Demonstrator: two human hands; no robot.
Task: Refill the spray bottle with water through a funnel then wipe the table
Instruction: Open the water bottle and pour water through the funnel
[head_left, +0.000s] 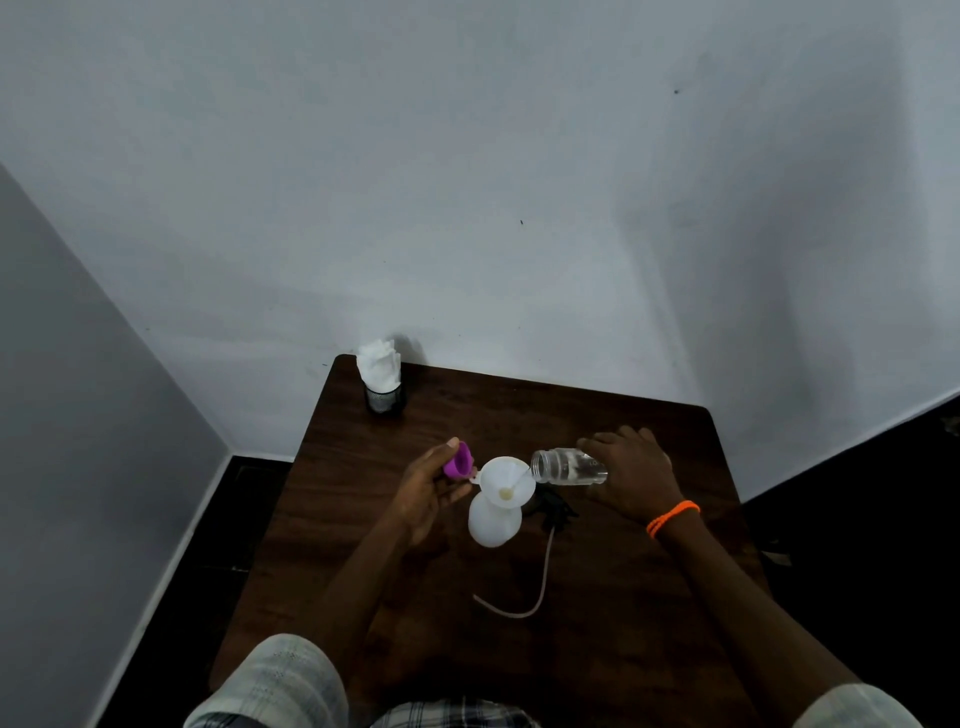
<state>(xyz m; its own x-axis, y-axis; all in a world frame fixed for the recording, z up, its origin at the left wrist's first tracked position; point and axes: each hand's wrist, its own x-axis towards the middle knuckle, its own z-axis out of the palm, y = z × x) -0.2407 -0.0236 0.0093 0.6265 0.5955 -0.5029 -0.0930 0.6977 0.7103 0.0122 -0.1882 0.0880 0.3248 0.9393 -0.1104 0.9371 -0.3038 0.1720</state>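
A white spray bottle (493, 522) stands uncapped in the middle of the dark wooden table (623, 597). A white funnel (506, 480) sits in its neck. My right hand (631, 475) holds a clear glass jar (569, 466) tipped on its side, its mouth over the funnel's right rim, and a thin stream of water runs into the funnel. My left hand (428, 488) holds a purple lid (458, 460) between thumb and fingers, right beside the funnel's left tab. The black spray head (553, 506) with its long pale tube (540, 582) lies on the table to the right of the bottle.
A black mesh cup holding white tissues (382, 382) stands at the table's far left corner against the wall. The table's far edge touches the wall. Dark floor lies to the left and right of the table.
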